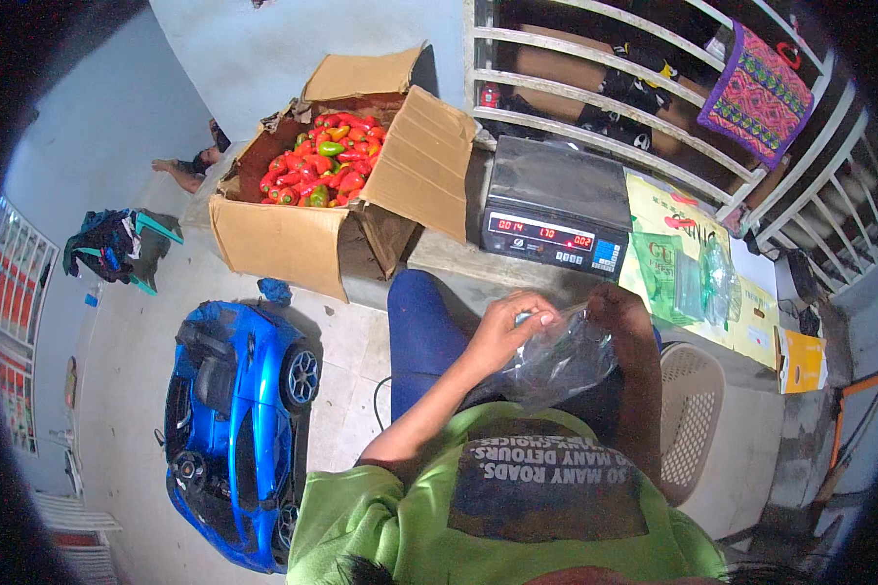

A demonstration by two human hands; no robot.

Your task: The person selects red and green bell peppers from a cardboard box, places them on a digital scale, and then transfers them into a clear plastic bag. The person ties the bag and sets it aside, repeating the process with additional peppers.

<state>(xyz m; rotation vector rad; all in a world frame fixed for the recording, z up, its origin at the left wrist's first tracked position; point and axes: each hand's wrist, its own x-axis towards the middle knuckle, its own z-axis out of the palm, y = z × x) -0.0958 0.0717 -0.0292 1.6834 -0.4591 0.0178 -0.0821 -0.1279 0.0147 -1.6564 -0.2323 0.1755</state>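
A transparent plastic bag (567, 358) hangs over my lap, stretched between my two hands. My left hand (516, 329) pinches one side of its upper edge, with a small pale-blue spot showing by the fingers. On the other side, my right hand (618, 311) grips the edge in deep shadow, so its fingers are hard to make out. Beyond my hands stands a black digital scale (556, 197) with lit red digits. Left of it, an open cardboard box (285, 238) holds many red peppers (314, 164), a few of them green or orange.
A blue ride-on toy car (256, 409) is on the floor at left. At right are a beige plastic basket (691, 424), a green plastic packet (662, 274) on flattened yellow cardboard (739, 322), and a white metal railing (614, 124). A person (201, 161) lies behind the box.
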